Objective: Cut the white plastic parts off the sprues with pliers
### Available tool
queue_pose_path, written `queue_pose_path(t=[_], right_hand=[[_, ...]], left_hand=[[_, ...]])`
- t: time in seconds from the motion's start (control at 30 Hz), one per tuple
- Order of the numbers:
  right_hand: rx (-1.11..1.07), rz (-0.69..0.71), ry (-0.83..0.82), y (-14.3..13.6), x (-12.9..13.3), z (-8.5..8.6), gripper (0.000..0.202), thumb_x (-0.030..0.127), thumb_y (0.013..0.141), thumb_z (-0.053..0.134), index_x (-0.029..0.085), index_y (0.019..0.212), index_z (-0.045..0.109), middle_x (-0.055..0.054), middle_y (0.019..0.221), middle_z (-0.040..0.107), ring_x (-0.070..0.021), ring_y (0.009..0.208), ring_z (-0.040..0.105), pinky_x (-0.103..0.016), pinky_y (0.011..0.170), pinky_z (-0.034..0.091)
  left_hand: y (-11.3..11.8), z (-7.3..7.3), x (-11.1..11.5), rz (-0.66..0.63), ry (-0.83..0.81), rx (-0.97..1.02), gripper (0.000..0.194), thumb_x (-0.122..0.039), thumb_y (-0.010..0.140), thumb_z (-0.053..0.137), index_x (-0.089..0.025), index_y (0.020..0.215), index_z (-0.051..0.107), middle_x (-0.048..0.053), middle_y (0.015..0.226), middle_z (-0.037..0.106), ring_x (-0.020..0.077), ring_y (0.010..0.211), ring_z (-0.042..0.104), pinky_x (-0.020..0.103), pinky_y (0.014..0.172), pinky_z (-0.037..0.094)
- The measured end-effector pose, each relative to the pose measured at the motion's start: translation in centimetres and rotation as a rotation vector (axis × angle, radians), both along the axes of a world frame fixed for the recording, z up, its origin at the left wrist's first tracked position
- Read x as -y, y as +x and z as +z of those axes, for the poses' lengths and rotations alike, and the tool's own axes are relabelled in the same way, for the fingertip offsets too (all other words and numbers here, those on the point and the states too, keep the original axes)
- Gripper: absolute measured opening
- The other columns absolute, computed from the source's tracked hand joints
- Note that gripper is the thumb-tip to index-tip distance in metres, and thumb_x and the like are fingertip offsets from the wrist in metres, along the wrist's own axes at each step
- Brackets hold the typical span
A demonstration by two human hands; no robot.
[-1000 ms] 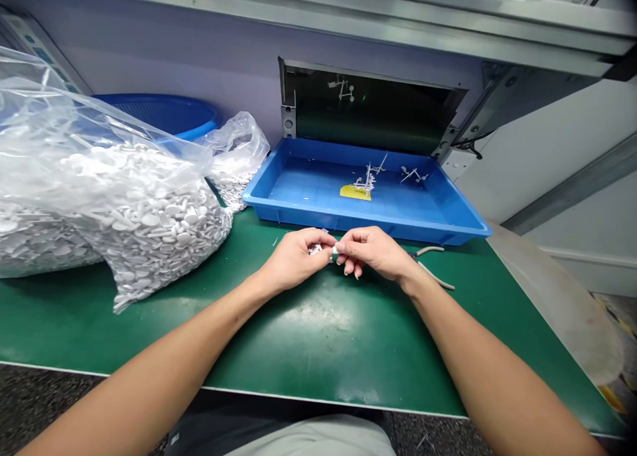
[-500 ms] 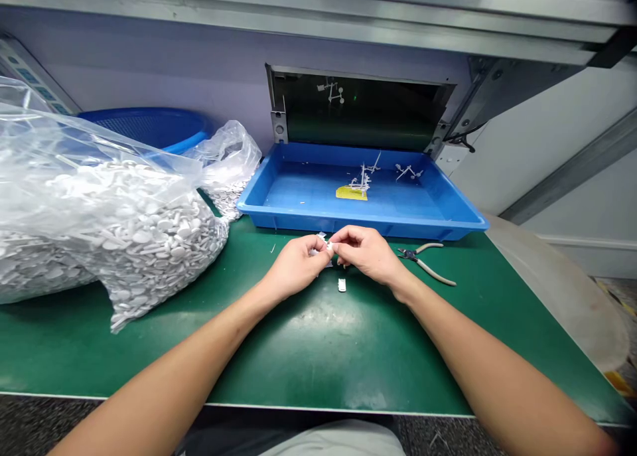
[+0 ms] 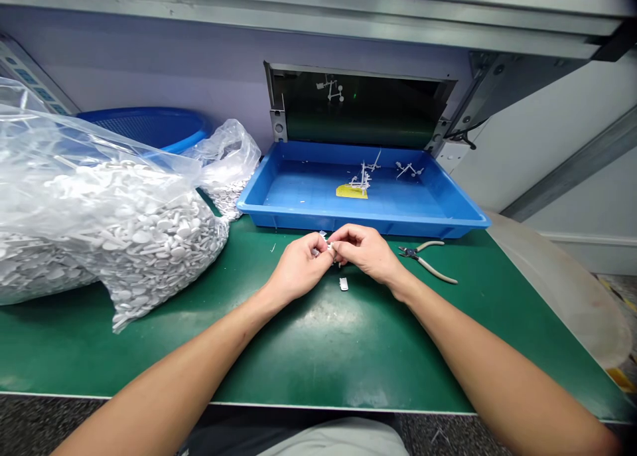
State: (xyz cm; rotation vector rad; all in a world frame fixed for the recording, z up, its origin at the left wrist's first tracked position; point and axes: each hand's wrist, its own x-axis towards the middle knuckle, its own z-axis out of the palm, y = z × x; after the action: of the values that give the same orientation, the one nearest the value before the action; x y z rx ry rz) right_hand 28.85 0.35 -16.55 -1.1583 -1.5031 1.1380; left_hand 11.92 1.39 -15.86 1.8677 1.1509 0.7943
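Both sets of fingers pinch one tiny white plastic part (image 3: 326,246) between left hand (image 3: 298,267) and right hand (image 3: 365,250), touching at the tips. One loose white piece (image 3: 343,283) lies on the worktop (image 3: 308,336) at 6 o'clock, nearer the right hand. Cutters (image 3: 428,260) sit at 3 o'clock.

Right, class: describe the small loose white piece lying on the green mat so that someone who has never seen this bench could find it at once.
Start at the blue tray at the back of the green mat. In front of it the left hand and right hand meet. The small white piece lies on the mat just below them, alone, unlike the bagged white discs or the pliers.
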Motion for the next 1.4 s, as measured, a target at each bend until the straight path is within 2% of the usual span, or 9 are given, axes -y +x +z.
queue_pose_path(t=[0.2,0.43,0.67,0.87,1.0,1.07,1.23,1.4], right_hand=[[0.1,0.032,0.03,0.4,0.1,0.3,0.014,0.024,0.079,0.058,0.018,0.089,0.067,0.0,0.071,0.067,-0.0142,0.062,0.065,-0.023,0.058,0.053],[0.27,-0.069,0.227,0.5,0.4,-0.2,0.015,0.024,0.083,0.058,0.02,0.093,0.069,0.0,0.079,0.071,-0.0135,0.066,0.066,-0.022,0.06,0.05],[0.459,-0.094,0.417,0.5,0.6,0.2,0.016,0.02,0.084,0.058,0.02,0.091,0.071,0.002,0.076,0.07,-0.0099,0.062,0.06,-0.02,0.059,0.043],[0.489,-0.065,0.481,0.6,0.5,0.1,0.017,0.017,0.083,0.057,0.019,0.092,0.071,0.002,0.078,0.069,-0.0101,0.066,0.06,-0.02,0.062,0.043],[0.437,0.013,0.46,0.7,0.5,0.4,0.028,0.016,0.082,0.057,0.021,0.106,0.069,0.0,0.092,0.071,-0.0121,0.074,0.064,-0.021,0.069,0.048],[0.425,0.004,0.453,0.7,0.7,0.7,0.026,0.018,0.083,0.056,0.022,0.104,0.071,0.0,0.095,0.072,-0.0134,0.078,0.065,-0.022,0.072,0.049],[0.304,-0.152,0.29,0.0,0.9,0.7,0.019,0.024,0.086,0.055,0.021,0.096,0.072,0.0,0.082,0.072,-0.015,0.069,0.067,-0.025,0.066,0.052],[0.077,-0.059,0.163,-0.3,0.9,0.4,0.02,0.027,0.085,0.058,0.019,0.099,0.07,-0.003,0.084,0.072,-0.0185,0.076,0.071,-0.028,0.068,0.058]], left_hand=[[0.1,0.3,0.0,-0.026,-0.044,0.049,0.026,-0.038,0.085,0.057,-0.016,0.071,0.054,-0.003,0.061,0.054,0.0099,0.055,0.045,0.022,0.054,0.034],[0.5,0.3,0.2,0.014,-0.105,0.165,0.022,-0.037,0.085,0.057,-0.016,0.078,0.056,-0.003,0.067,0.057,0.009,0.056,0.048,0.021,0.055,0.037],[0.5,0.7,0.3,0.028,-0.102,0.114,0.021,-0.032,0.083,0.058,-0.016,0.071,0.053,-0.004,0.057,0.052,0.0084,0.052,0.044,0.02,0.051,0.033],[0.3,0.7,0.0,0.001,-0.107,0.107,0.02,-0.029,0.082,0.057,-0.016,0.068,0.052,-0.004,0.057,0.052,0.0082,0.052,0.043,0.019,0.05,0.032],[0.1,0.5,-0.2,-0.013,-0.171,0.145,0.016,-0.025,0.081,0.055,-0.016,0.068,0.05,-0.005,0.056,0.05,0.0072,0.048,0.04,0.018,0.047,0.031],[0.2,0.4,-0.1,-0.006,-0.192,0.177,0.016,-0.026,0.082,0.054,-0.016,0.07,0.051,-0.005,0.055,0.049,0.0069,0.045,0.039,0.019,0.046,0.031],[0.5,0.0,-0.1,0.026,-0.104,0.232,0.03,-0.046,0.085,0.059,-0.016,0.081,0.057,-0.002,0.066,0.056,0.0092,0.053,0.047,0.02,0.049,0.036],[0.2,-0.3,-0.4,0.086,-0.03,0.206,0.038,-0.052,0.088,0.055,-0.015,0.078,0.058,-0.001,0.066,0.056,0.0103,0.058,0.047,0.02,0.053,0.037]])
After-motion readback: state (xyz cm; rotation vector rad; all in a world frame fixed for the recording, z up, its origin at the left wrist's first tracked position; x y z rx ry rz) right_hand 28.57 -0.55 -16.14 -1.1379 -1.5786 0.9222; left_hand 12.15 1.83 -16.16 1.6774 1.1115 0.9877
